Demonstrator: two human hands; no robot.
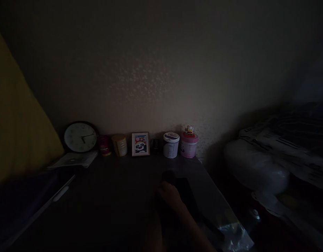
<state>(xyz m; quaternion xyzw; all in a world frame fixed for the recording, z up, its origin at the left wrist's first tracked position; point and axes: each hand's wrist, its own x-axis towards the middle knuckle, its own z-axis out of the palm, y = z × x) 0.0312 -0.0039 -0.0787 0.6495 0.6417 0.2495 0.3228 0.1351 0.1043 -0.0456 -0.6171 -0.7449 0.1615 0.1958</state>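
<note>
The room is very dim. My right hand [169,194] is over the table [119,189], its fingers curled down at a dark rounded thing [168,176] that I cannot make out. Beside that hand, on its right, lies a black flat thing [187,190], perhaps cloth or a bag. My left hand [156,206] is close by, lower and to the left. Only its wrist and forearm show faintly, and its fingers are lost in shadow.
Along the wall stand a round clock [81,137], a red tin [104,145], a yellowish canister [119,145], a framed panda picture [140,144], a white-lidded tub [171,145] and a pink tub [189,146] bearing a cat figurine [189,130]. Wrapped bundles [258,168] lie right.
</note>
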